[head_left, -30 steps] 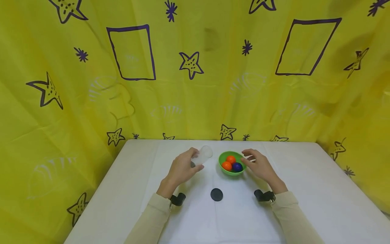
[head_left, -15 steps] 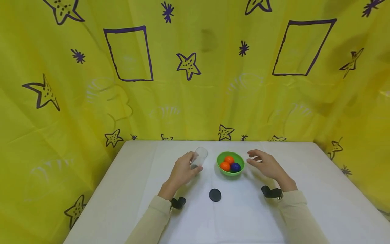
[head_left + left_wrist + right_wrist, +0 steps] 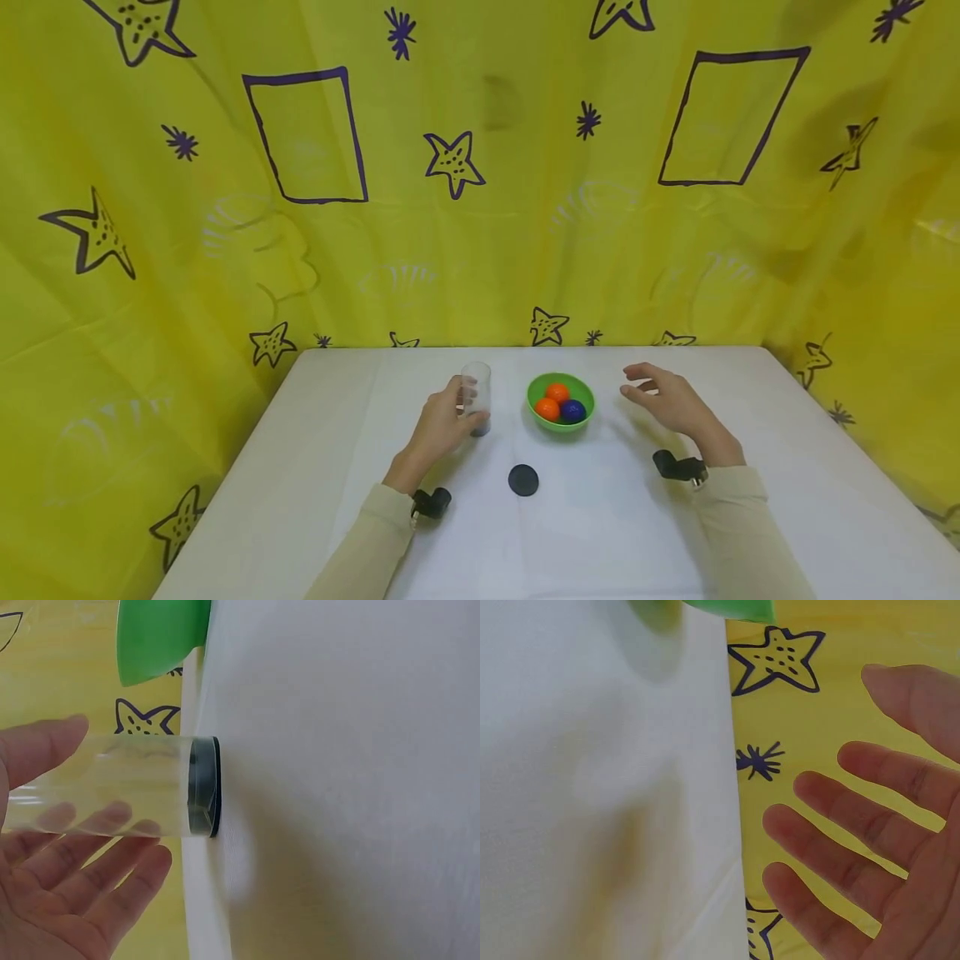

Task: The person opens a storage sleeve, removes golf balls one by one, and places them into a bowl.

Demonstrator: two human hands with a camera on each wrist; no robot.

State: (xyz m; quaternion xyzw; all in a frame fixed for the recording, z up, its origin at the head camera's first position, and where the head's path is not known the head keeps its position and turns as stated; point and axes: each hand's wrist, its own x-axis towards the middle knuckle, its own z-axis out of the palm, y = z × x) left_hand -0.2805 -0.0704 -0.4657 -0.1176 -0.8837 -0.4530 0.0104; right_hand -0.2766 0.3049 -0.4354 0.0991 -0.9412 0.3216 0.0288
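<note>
My left hand holds a clear plastic tube upright, thumb on one side and fingers on the other. In the left wrist view, a black cap closes the tube's lower end, right at the white tabletop. The upper rim looks uncovered in the head view. A green bowl stands to the right of the tube; it contains two orange balls and a dark blue ball. Beyond the bowl on the right, my right hand hovers with fingers spread and nothing in it.
A round black disc lies flat on the white table, nearer to me than the bowl. Behind the table's far edge hangs a yellow curtain with dark star drawings.
My left hand has turned the tube from tilted to upright and lowered it towards the table. My right hand has drawn away from the bowl to the right.
</note>
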